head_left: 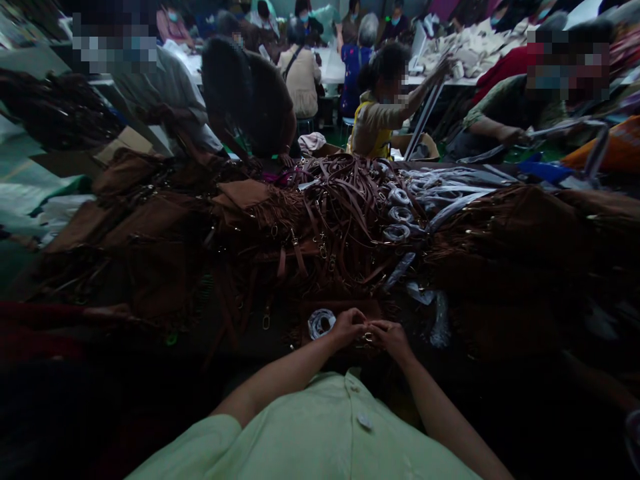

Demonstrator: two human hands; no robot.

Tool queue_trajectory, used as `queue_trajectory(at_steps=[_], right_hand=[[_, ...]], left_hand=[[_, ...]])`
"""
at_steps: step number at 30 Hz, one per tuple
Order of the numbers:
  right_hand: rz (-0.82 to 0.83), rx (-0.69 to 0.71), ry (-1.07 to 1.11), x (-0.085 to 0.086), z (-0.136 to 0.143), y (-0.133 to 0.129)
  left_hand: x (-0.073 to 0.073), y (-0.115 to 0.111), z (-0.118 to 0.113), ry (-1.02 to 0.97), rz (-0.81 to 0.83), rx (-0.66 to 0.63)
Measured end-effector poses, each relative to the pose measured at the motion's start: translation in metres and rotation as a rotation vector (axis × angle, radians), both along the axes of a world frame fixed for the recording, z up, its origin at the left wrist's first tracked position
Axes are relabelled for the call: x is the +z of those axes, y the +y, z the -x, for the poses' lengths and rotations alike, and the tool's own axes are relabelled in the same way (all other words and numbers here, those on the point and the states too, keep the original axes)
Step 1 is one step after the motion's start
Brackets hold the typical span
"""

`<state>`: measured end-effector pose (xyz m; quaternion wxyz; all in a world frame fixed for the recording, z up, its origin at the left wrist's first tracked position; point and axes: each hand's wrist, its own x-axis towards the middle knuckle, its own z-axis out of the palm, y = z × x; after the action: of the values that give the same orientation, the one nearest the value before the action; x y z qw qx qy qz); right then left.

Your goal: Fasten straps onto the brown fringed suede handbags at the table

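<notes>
My left hand [349, 327] and my right hand [391, 335] meet over the near edge of the table, fingers bent and pinched together. A small metal clasp [369, 337] shows just below the fingertips, by my right hand. What each pinch holds is too small and dark to make out. Beneath and behind the hands lies a brown fringed bag [345, 308]. A coil wrapped in pale plastic [321, 324] rests on it, just left of my left hand.
Brown straps with metal clips [345, 200] pile up beyond the hands. Wrapped white straps [440, 190] lie right of them. Brown bags are heaped at left [150, 227] and right [530, 227]. A neighbour's forearm [107, 311] reaches in from the left. Several people work across the table.
</notes>
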<state>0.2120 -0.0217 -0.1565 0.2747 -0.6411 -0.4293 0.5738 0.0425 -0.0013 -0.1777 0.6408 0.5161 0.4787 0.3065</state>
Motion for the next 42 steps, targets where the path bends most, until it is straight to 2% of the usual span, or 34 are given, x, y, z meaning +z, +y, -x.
queue_trajectory(at_steps=[12,17,25,33,39,42], right_hand=[[0.032,0.079,0.024,0.004,0.001,-0.001],[0.013,0.161,-0.018,0.005,0.0,-0.002],[-0.238,0.374,-0.26,0.011,-0.002,-0.007],[-0.283,0.415,-0.332,0.01,0.002,-0.018],[-0.291,0.465,-0.338,0.017,0.009,-0.021],[-0.331,0.51,-0.404,0.02,0.012,-0.02]], left_hand=[[0.014,-0.003,0.0,-0.05,0.051,-0.015],[0.009,-0.004,0.002,-0.054,0.042,-0.043],[0.003,-0.005,0.004,0.052,0.014,-0.084],[0.0,-0.003,0.008,0.045,0.011,-0.15],[-0.009,-0.007,0.005,-0.085,0.143,-0.114],[-0.007,-0.006,0.006,-0.055,0.158,-0.149]])
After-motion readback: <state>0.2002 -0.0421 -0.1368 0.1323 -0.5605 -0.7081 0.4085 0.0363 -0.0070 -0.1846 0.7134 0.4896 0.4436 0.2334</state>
